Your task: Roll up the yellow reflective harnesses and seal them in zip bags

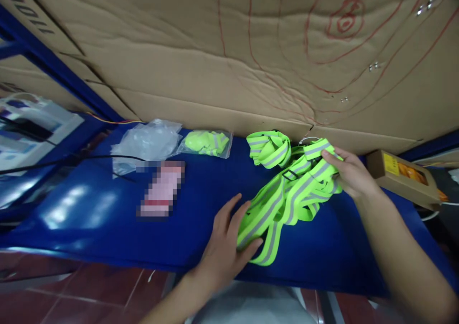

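Note:
A loose bundle of neon-green reflective straps (279, 197) with grey stripes and a black buckle lies on the blue tabletop. My right hand (349, 171) pinches its upper right end between thumb and fingers. At the lower left end of the straps is my left hand (227, 243), fingers spread and thumb apart, beside or lightly touching the webbing. Behind the bundle rests a second, rolled green reflective strap (268, 148). To its left, more green strap is packed in a clear plastic bag (208, 143).
Crumpled clear bags (147, 141) and a pixelated pink item (161, 188) lie on the left of the blue table (86, 209). A cardboard box with a window (405, 178) stands at the right. A cardboard wall (179, 66) rises behind; a black cable (71, 159) crosses the left.

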`<action>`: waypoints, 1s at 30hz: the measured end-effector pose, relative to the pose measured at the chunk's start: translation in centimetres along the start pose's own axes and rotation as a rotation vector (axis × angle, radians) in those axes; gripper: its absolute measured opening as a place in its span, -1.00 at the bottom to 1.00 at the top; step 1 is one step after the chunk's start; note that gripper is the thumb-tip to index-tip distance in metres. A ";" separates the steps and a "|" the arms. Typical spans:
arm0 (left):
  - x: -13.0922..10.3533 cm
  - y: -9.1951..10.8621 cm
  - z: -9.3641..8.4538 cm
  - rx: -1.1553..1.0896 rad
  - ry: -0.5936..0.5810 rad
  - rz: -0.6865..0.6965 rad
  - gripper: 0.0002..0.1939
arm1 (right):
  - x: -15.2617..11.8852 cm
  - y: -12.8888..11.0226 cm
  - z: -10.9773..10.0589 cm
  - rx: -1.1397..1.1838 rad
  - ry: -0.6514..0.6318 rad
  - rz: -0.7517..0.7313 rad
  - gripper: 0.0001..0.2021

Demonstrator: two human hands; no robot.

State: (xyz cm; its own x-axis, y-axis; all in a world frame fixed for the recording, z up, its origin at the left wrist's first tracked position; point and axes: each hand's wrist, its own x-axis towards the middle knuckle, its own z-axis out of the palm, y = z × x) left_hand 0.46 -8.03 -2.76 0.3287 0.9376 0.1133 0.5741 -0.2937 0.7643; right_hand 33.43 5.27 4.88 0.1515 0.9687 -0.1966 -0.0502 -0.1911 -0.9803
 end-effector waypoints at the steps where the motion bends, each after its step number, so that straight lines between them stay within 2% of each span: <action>1: -0.6 0.0 0.7 0.070 0.025 0.053 -0.38 | 0.2 0.9 -0.7 0.022 0.045 -0.016 -0.58; 2: -1.1 0.1 1.3 0.109 0.012 0.098 -0.43 | 0.2 1.6 -1.5 0.045 0.089 -0.043 -0.58; 4: -1.8 0.6 1.7 0.111 -0.092 0.154 -0.64 | -0.2 2.6 -2.7 0.076 0.157 -0.095 -0.58; 6: -2.2 1.2 1.0 0.056 -0.221 0.199 -0.89 | -0.6 3.3 -3.5 0.083 0.199 -0.123 -0.58; 7: -2.3 1.5 0.4 0.020 -0.267 0.233 -0.96 | -0.8 3.6 -3.6 0.086 0.213 -0.129 -0.57; 9: -2.8 1.8 -1.2 -0.079 -0.320 0.321 -0.90 | -1.1 4.0 -3.5 0.089 0.220 -0.129 -0.55; 11: -3.4 1.6 -2.7 -0.165 -0.306 0.358 -0.82 | -1.5 4.3 -3.2 0.070 0.210 -0.141 -0.56; 14: -4.2 0.0 -3.7 -0.101 -0.111 0.255 -0.82 | -2.3 4.4 -2.9 0.017 0.200 -0.187 -0.57; 17: -3.8 -1.6 -3.0 0.006 0.127 0.019 -0.66 | -3.3 4.5 -2.9 -0.085 0.241 -0.240 -0.60; 19: -2.9 -2.1 -2.3 0.100 0.264 -0.074 -0.59 | -3.8 4.5 -2.9 -0.217 0.288 -0.300 -0.60; 21: -2.1 -1.6 -1.6 0.297 0.411 -0.003 -0.64 | -4.2 4.6 -2.7 -0.356 0.319 -0.363 -0.59; 23: -1.5 -0.4 -0.9 0.447 0.458 0.204 -0.72 | -4.5 4.6 -2.4 -0.446 0.328 -0.414 -0.60; 24: -1.2 0.4 -0.5 0.456 0.415 0.303 -0.70 | -4.7 4.7 -2.2 -0.475 0.330 -0.437 -0.61; 26: -0.5 2.1 0.5 0.361 0.229 0.393 -0.60 | -5.0 4.7 -1.9 -0.504 0.333 -0.477 -0.61; 28: 0.6 3.3 1.7 0.285 0.071 0.314 -0.57 | -5.1 4.8 -1.6 -0.520 0.334 -0.503 -0.60; 30: 1.8 3.9 2.7 0.312 0.047 0.282 -0.70 | -5.2 4.9 -1.5 -0.547 0.353 -0.530 -0.61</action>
State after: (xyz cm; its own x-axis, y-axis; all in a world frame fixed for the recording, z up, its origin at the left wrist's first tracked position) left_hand 5.34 -8.05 -1.31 0.4754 0.8177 0.3247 0.6681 -0.5757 0.4715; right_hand 33.84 -0.97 1.09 0.3244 0.8629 0.3875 0.5869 0.1376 -0.7979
